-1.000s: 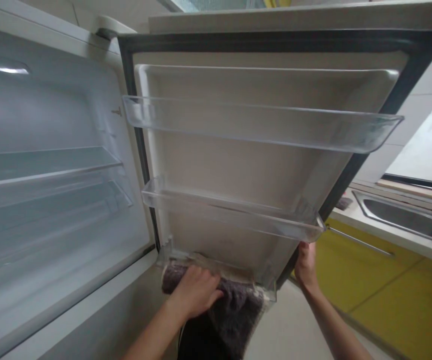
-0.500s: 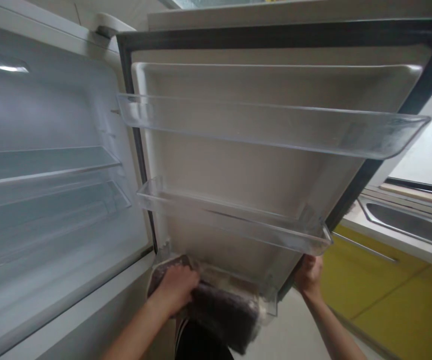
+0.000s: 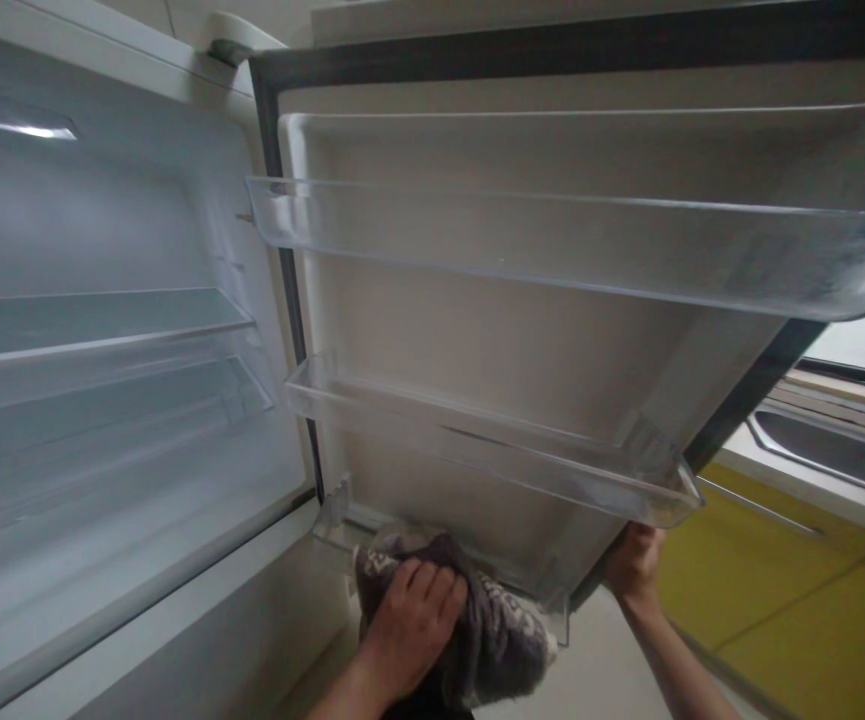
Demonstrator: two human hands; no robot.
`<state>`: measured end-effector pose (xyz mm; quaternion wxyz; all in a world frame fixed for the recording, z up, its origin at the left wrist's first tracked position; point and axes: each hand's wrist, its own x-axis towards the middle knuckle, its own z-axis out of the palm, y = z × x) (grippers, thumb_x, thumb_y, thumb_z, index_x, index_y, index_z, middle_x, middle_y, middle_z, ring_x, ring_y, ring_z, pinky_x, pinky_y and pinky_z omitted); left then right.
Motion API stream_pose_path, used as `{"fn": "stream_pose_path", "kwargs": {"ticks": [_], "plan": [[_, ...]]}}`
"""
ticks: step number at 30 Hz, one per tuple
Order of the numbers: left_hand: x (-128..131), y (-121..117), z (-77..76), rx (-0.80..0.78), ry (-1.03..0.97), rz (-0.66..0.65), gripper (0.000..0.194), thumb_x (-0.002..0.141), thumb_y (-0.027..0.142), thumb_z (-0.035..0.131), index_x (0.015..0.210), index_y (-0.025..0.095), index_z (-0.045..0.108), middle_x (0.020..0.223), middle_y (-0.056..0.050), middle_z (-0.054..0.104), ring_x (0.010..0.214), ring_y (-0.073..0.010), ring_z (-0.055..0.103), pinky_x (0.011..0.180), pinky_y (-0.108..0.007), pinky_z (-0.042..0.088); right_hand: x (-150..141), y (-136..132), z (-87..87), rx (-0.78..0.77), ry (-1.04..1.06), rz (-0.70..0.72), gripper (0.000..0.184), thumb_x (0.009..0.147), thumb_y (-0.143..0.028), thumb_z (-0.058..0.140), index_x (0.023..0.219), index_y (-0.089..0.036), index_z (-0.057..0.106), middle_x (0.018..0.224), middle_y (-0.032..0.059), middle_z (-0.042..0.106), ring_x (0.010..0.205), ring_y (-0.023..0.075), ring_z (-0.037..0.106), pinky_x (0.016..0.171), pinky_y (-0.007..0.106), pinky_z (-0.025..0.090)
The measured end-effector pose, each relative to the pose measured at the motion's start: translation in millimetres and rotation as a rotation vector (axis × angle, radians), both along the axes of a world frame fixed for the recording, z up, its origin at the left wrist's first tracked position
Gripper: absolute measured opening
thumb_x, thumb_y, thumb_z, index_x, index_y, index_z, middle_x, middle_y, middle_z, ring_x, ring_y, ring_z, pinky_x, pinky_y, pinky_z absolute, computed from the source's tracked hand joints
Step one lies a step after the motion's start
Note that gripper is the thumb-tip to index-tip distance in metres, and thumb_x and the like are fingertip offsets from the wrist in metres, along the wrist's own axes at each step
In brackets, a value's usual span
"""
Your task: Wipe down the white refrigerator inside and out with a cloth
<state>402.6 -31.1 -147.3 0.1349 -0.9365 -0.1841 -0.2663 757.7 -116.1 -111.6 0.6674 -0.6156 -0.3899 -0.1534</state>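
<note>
Two hands [image 3: 417,615]; on cloth [image 3: 505,652], on fridge door [image 3: 492,335]

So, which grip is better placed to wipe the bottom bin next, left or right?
Left, I'd say: the left grip is on the cloth at the bottom bin; the right grip holds the door edge.

**Grey-brown cloth [image 3: 503,655], greyish-white door [image 3: 514,330]**

The cloth is dark, with a pale mottled pattern along part of it and a cream edge. A dark grey seal [image 3: 537,62] frames the door. The racks [image 3: 492,430] are clear and colourless. The fridge [image 3: 109,230] is pale bluish white inside, its shelves [image 3: 64,318] faintly green. The cupboards [image 3: 769,570] are plain mustard yellow with a silver handle [image 3: 758,505], the bench [image 3: 814,480] white, the sink [image 3: 844,445] metallic grey.
</note>
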Motion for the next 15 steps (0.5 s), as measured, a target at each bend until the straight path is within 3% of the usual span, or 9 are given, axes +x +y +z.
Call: {"fn": "stream_pose_path", "kwargs": {"ticks": [3,6,8,10,13,15], "plan": [[25.9,-20.4,-26.1,0.247,-0.318,0.007,0.031,0.099,0.026,0.063,0.130,0.025,0.067,0.119,-0.004,0.069,0.116,-0.0206,0.057,0.113,-0.041,0.038,-0.6,-1.4,0.9,0.002,-0.002,0.027,0.081,0.092,-0.088,0.034,0.114,-0.017,0.065,0.105,0.0141,0.066,0.108,0.0380,0.063,0.090,0.051,0.050],[21.6,-10.0,-33.4,0.331,-0.287,-0.058,0.037,0.097,0.026,0.067,0.133,0.031,0.067,0.132,-0.003,0.065,0.127,-0.0190,0.051,0.121,-0.038,0.033,-3.3,-2.4,7.5,-0.029,-0.018,0.026,0.082,0.093,-0.087,0.033,0.117,-0.016,0.065,0.105,0.0144,0.066,0.108,0.0376,0.063,0.092,0.052,0.050],[1.9,11.1,-32.7,0.363,-0.222,-0.103,0.042,0.095,0.024,0.068,0.136,0.032,0.065,0.133,-0.002,0.065,0.127,-0.0186,0.051,0.121,-0.036,0.032,-4.0,-2.7,11.5,-0.039,-0.024,0.014,0.082,0.094,-0.087,0.031,0.117,-0.015,0.065,0.104,0.0144,0.066,0.108,0.0375,0.063,0.092,0.052,0.050],[-26.2,37.3,-30.5,0.345,-0.233,-0.096,0.041,0.096,0.021,0.061,0.135,0.030,0.066,0.122,-0.003,0.069,0.119,-0.0191,0.055,0.117,-0.036,0.035,-2.4,-2.5,12.2,-0.037,-0.025,0.012,0.084,0.093,-0.088,0.031,0.117,-0.015,0.066,0.104,0.0140,0.066,0.109,0.0376,0.063,0.093,0.052,0.050],[-66.5,69.8,-23.9,0.267,-0.344,-0.002,0.035,0.096,0.017,0.047,0.120,0.027,0.070,0.098,-0.004,0.072,0.099,-0.0206,0.059,0.105,-0.037,0.040,2.7,-1.5,5.7,-0.018,-0.011,0.018,0.086,0.090,-0.091,0.035,0.115,-0.015,0.067,0.105,0.0144,0.066,0.109,0.0383,0.063,0.093,0.054,0.050],[-78.4,77.6,-17.2,0.226,-0.395,0.069,0.031,0.096,0.014,0.043,0.107,0.024,0.070,0.089,-0.005,0.071,0.089,-0.0222,0.060,0.095,-0.039,0.042,5.7,-0.4,-0.9,0.011,0.008,0.023,0.087,0.088,-0.092,0.037,0.113,-0.015,0.069,0.106,0.0163,0.067,0.109,0.0397,0.062,0.092,0.055,0.050]]}}
